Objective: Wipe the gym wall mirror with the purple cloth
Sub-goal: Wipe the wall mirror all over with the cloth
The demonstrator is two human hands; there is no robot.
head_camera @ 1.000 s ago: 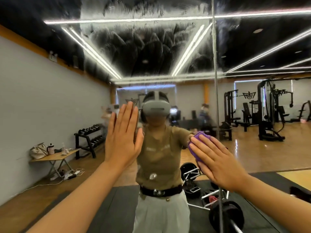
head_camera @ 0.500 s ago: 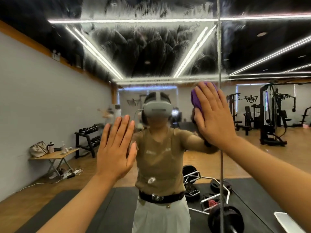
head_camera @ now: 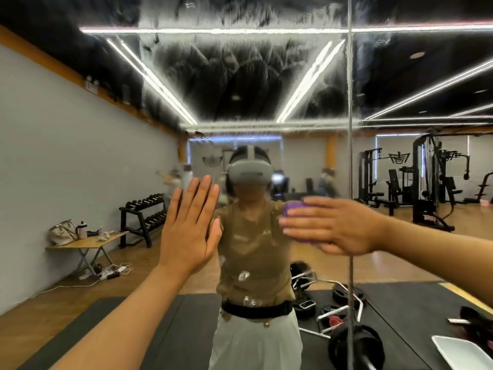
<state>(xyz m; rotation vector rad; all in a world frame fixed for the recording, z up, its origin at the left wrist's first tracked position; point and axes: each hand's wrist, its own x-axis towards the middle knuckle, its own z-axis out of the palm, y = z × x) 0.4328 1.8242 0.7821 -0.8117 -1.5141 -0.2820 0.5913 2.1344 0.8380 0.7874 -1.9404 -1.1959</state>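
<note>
The right hand (head_camera: pixel 344 231) presses the soft, light purple cloth (head_camera: pixel 293 209) flat-fingered on the mirror (head_camera: pixel 240 76); the left hand (head_camera: pixel 189 231), at nine o'clock, braces open-palmed, holding nothing.

Two hands, left hand (head_camera: pixel 188 231) and right hand (head_camera: pixel 338 231), one purple cloth (head_camera: pixel 293 209), one mirror (head_camera: pixel 80 156) (two panels).

Glossy glass mirror (head_camera: pixel 240 76), streaked and smeary in the upper frame; soft purple cloth (head_camera: pixel 292 209) under my palm.

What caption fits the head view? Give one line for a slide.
Right hand presses cloth flat to smeared mirror; left hand braces open beside it.
</note>
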